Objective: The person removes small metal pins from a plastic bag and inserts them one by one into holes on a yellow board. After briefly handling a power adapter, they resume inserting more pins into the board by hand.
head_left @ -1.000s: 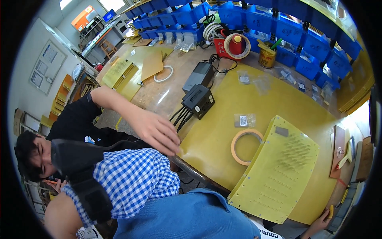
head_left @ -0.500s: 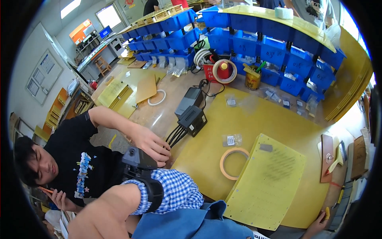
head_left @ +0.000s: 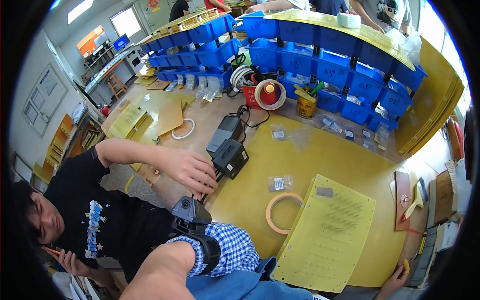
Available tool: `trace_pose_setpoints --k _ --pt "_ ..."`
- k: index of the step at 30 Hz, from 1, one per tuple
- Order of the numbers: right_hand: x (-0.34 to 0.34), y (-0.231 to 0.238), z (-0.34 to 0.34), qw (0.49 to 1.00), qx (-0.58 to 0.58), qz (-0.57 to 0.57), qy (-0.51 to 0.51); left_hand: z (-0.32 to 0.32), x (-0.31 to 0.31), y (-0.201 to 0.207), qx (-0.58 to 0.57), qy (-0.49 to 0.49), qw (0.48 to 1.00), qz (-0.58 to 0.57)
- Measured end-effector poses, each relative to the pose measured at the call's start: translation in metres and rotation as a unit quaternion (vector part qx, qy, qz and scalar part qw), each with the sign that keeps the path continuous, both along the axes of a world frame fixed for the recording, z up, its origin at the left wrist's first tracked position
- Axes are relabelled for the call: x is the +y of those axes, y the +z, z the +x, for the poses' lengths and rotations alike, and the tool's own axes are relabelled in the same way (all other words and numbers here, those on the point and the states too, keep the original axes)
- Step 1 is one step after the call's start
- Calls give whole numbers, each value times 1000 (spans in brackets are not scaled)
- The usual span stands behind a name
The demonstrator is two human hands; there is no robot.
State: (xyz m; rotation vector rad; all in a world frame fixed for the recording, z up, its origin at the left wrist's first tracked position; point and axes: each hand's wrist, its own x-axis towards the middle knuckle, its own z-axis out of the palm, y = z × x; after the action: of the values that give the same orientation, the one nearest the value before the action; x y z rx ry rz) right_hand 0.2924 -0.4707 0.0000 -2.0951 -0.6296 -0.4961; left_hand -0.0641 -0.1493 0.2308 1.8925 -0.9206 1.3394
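My left arm reaches out in a blue checked sleeve [head_left: 230, 245], with a black camera [head_left: 190, 210] strapped round it. Its bare forearm runs off the lower edge, so the left hand is out of view. At the lower right, beside the table edge, my right hand [head_left: 392, 284] is closed on a small yellow object [head_left: 406, 266] whose kind I cannot make out. Nearest to that hand is a yellow perforated board [head_left: 325, 235], with a small grey block [head_left: 324, 192] on it. A roll of tan tape [head_left: 272, 212] lies against the board's left side.
A co-worker's hand [head_left: 192, 172] is at the cables of a black box [head_left: 230, 157]. Blue bins [head_left: 300, 60] line the table's back. A brush [head_left: 416, 200] lies beside a brown board [head_left: 402, 200] at right. Small clear bags [head_left: 280, 183] lie on the yellow sheet [head_left: 245, 190].
The whole view has shifted, so the table things sit a little further left. My left arm and its strapped camera have moved right in the picture. My right hand still holds the yellow object.
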Motion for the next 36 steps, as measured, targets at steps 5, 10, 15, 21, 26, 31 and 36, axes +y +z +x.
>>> trace_pose_setpoints --k 5,10,15,21,26,31,36 --pt "-41 -60 45 998 64 4 -1 -1 27 -20 62 -31 997 -21" --pt "-70 -85 69 993 115 29 -7 -56 156 -83 204 54 924 320" --pt "-64 -80 72 988 145 47 -2 -104 230 -116 272 109 803 520" --pt "-72 -87 74 989 135 51 18 -115 242 -122 257 106 761 586" --pt "-63 -80 67 991 130 40 -4 -114 247 -113 305 126 800 501" --pt "-62 -79 66 991 129 39 -10 -111 246 -99 371 165 853 326" --pt "-67 -79 69 987 149 53 12 -58 213 -91 499 296 741 338"
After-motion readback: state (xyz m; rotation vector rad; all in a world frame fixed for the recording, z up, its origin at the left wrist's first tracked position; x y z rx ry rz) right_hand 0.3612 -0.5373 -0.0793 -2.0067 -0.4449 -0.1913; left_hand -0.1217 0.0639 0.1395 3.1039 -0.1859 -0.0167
